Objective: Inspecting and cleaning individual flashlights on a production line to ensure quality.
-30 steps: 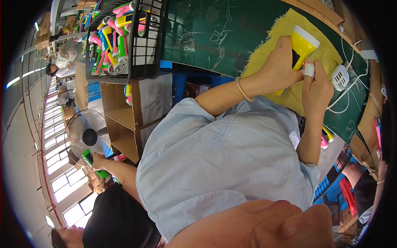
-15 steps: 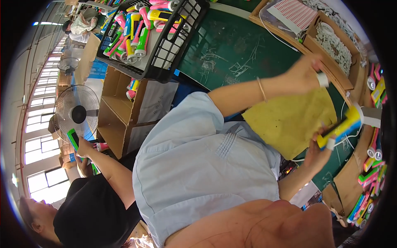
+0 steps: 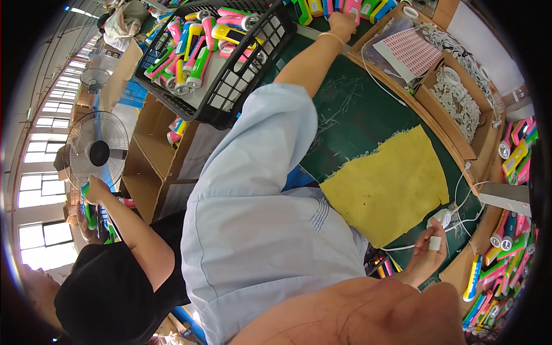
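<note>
My left hand [image 3: 342, 27] reaches to the far edge of the green tabletop, its fingers closed around a pink flashlight [image 3: 352, 9] in a row of colourful flashlights. Low on the right, my right hand [image 3: 426, 253] has its fingers bent against a white corded piece [image 3: 440, 218]; its exact kind is hard to make out. A white wrap [image 3: 435, 243] circles one finger of that hand. Between my hands a yellow cloth [image 3: 388, 187] lies on the green tabletop [image 3: 351, 123]. A yellow and blue flashlight [image 3: 472, 278] rests at the edge of the pile on the right.
A black plastic crate [image 3: 230, 95] of flashlights stands at the far left. Along the right lie a cardboard box [image 3: 460, 135] of small white parts, white cables and a pile of flashlights [image 3: 506, 264]. At left, a co-worker in black [image 3: 115, 299] handles flashlights near a fan [image 3: 98, 152].
My left hand has swung away from above the cloth to the far flashlight row. My right hand has let go of the yellow and blue flashlight and moved lower, to the white corded piece.
</note>
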Demonstrator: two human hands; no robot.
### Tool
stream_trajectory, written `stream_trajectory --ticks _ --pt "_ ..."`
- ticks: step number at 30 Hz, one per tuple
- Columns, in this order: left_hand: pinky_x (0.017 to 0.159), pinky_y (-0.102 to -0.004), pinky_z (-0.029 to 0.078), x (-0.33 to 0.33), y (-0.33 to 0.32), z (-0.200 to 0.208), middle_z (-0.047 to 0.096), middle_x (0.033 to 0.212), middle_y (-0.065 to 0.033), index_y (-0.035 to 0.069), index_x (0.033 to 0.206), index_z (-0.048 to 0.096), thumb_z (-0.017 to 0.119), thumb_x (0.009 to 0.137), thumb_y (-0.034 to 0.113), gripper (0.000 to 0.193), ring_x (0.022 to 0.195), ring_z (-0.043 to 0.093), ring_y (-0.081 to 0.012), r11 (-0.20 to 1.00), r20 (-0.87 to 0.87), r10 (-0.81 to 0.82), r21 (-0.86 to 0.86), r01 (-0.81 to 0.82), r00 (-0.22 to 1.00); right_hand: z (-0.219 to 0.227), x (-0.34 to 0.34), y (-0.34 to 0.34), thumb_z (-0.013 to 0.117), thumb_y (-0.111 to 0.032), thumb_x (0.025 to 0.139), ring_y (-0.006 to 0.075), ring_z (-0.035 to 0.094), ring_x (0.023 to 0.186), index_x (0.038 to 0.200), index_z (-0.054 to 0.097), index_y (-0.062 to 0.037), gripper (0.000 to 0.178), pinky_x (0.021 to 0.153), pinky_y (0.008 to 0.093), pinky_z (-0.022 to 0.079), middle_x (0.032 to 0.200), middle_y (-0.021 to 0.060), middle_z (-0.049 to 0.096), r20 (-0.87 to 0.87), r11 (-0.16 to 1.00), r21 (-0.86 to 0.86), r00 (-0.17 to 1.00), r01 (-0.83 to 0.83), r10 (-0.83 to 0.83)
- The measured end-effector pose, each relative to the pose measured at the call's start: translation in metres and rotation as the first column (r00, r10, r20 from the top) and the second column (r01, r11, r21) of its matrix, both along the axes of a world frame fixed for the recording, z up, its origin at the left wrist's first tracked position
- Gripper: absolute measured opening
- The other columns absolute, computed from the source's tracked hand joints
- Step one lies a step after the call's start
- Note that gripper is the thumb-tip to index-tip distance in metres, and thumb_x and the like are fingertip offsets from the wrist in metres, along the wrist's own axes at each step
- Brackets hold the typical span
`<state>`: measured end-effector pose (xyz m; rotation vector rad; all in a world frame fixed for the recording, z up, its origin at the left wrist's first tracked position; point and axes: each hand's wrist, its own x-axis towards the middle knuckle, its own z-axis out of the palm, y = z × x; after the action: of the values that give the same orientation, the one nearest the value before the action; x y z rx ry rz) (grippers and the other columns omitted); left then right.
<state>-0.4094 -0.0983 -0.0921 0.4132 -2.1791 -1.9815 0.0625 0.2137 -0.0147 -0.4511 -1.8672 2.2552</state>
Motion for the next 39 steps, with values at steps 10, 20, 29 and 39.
stream_trajectory --ticks 10,20,29,39 --pt "0.076 -0.0278 0.046 0.393 0.081 0.063 0.058 0.096 -0.0097 -0.001 0.111 0.045 0.053 0.086 0.015 0.030 0.082 0.059 -0.0159 0.035 -0.190 -0.974 0.414 0.909 0.125 0.012 -0.016 -0.088 0.060 -0.011 0.078 0.0182 0.056 0.083 0.108 0.051 0.0021 0.033 0.079 0.0310 0.043 0.087 0.0110 0.059 -0.601 0.801 0.482 0.799 0.354 0.008" --pt "0.074 -0.0290 0.048 0.384 0.100 0.048 0.058 0.094 -0.0082 0.002 0.112 0.045 0.055 0.085 0.027 0.038 0.084 0.058 -0.0156 0.515 -0.099 -0.707 0.606 0.606 0.700 -0.046 -0.004 -0.090 0.047 -0.029 0.089 0.0126 0.051 0.085 0.112 0.049 0.0056 0.041 0.076 0.0237 0.041 0.095 0.0097 0.056 -0.029 0.928 0.279 0.964 -0.247 0.265" --pt "0.052 -0.0327 0.050 0.351 0.131 0.091 0.054 0.078 -0.0099 0.002 0.096 0.045 0.054 0.085 0.024 0.026 0.060 0.056 -0.0197 0.342 -0.008 -0.784 0.829 0.442 0.621 -0.061 -0.001 -0.076 0.048 -0.010 0.088 0.0111 0.054 0.069 0.105 0.054 0.0048 0.024 0.063 0.0217 0.044 0.086 0.0066 0.058 0.015 0.994 0.094 0.998 -0.056 0.055" --pt "0.059 -0.0331 0.049 0.324 0.141 0.058 0.053 0.087 -0.0111 0.000 0.101 0.043 0.052 0.079 0.011 0.027 0.073 0.056 -0.0206 0.638 -0.078 -0.712 0.343 0.690 0.698 -0.039 -0.002 -0.068 0.040 -0.014 0.091 0.0010 0.025 0.046 0.120 0.047 -0.0035 0.032 0.041 0.0169 0.019 0.057 -0.0071 0.028 0.049 0.997 0.078 0.999 0.017 -0.021"
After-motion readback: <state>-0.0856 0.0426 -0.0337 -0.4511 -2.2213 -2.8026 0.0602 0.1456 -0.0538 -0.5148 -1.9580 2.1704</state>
